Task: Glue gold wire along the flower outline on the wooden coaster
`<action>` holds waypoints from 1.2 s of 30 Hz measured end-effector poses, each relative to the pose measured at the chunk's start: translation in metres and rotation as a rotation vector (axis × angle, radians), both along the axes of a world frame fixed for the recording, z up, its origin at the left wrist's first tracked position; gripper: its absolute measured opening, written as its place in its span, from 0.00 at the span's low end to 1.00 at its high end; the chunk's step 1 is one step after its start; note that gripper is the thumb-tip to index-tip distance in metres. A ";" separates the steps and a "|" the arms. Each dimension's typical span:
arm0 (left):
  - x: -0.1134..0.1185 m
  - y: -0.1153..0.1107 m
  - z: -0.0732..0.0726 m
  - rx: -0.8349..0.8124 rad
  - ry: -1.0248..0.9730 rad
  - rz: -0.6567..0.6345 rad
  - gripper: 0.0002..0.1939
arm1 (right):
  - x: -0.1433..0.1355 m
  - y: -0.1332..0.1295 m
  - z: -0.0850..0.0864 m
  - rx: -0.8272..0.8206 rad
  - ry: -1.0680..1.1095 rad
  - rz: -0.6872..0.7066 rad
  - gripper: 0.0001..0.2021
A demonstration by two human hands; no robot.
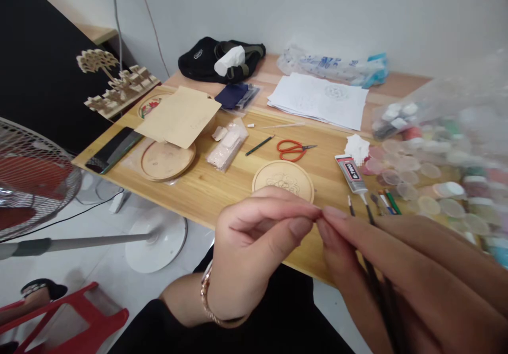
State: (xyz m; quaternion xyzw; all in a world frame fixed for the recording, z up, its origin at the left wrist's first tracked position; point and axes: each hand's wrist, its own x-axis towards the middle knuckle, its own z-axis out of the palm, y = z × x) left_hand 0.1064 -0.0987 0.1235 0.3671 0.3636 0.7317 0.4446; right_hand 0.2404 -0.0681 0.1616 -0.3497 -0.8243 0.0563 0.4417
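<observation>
A single head-worn camera faces forward and down across the wooden table; the wearer's left hand and right hand lie nearest the lens, the pale wall farthest.

Left hand is blocking the disc; a gap is running between it and the tube, pots crowding right.

Scissors lie mid-frame on the table, behind a round disc; a glue tube lies to their right, papers behind them, a fan far left.
</observation>
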 end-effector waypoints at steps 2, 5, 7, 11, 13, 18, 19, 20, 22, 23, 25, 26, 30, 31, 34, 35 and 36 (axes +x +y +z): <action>0.001 -0.001 -0.001 0.026 0.078 0.053 0.07 | 0.002 0.003 0.001 0.016 0.002 -0.003 0.06; 0.002 -0.002 -0.002 0.069 0.243 0.167 0.12 | 0.006 0.013 0.007 0.022 -0.115 0.147 0.04; 0.004 -0.002 -0.002 0.102 0.333 0.238 0.13 | 0.007 0.017 0.009 -0.001 -0.165 0.223 0.03; 0.005 -0.002 -0.001 0.151 0.410 0.306 0.15 | 0.001 0.011 0.007 -0.047 -0.038 0.045 0.09; 0.005 -0.001 -0.001 0.163 0.430 0.311 0.15 | -0.002 0.006 0.006 -0.059 -0.019 -0.006 0.08; 0.003 -0.001 0.002 0.169 0.485 0.317 0.15 | -0.002 0.006 0.009 -0.046 -0.029 0.016 0.09; 0.003 -0.001 0.003 0.170 0.505 0.322 0.15 | -0.002 0.008 0.010 -0.042 -0.037 0.020 0.09; 0.003 -0.002 0.004 0.177 0.527 0.327 0.16 | -0.003 0.009 0.010 -0.037 -0.046 0.027 0.09; 0.003 -0.003 0.005 0.184 0.545 0.326 0.17 | -0.003 0.011 0.010 -0.031 -0.068 0.051 0.09; 0.004 -0.003 0.005 0.183 0.533 0.319 0.17 | -0.003 0.011 0.009 -0.026 -0.081 0.062 0.09; 0.004 -0.004 0.002 0.164 0.465 0.280 0.16 | 0.000 0.012 0.007 -0.010 -0.102 0.047 0.08; 0.004 -0.004 0.000 0.144 0.412 0.247 0.15 | 0.002 0.013 0.005 -0.005 -0.122 0.043 0.07; 0.001 -0.001 -0.007 0.044 0.152 0.050 0.09 | 0.013 0.020 0.005 0.011 -0.211 0.131 0.04; 0.001 0.000 -0.007 0.023 0.084 0.003 0.08 | 0.015 0.022 0.005 0.011 -0.232 0.159 0.05; 0.000 0.004 -0.006 -0.043 -0.094 -0.096 0.04 | 0.016 0.025 0.006 0.007 -0.260 0.197 0.05; 0.000 0.005 -0.004 -0.067 -0.138 -0.114 0.03 | 0.015 0.024 0.005 0.004 -0.246 0.180 0.04; 0.001 0.005 -0.003 -0.087 -0.175 -0.127 0.03 | 0.014 0.023 0.005 -0.002 -0.218 0.146 0.04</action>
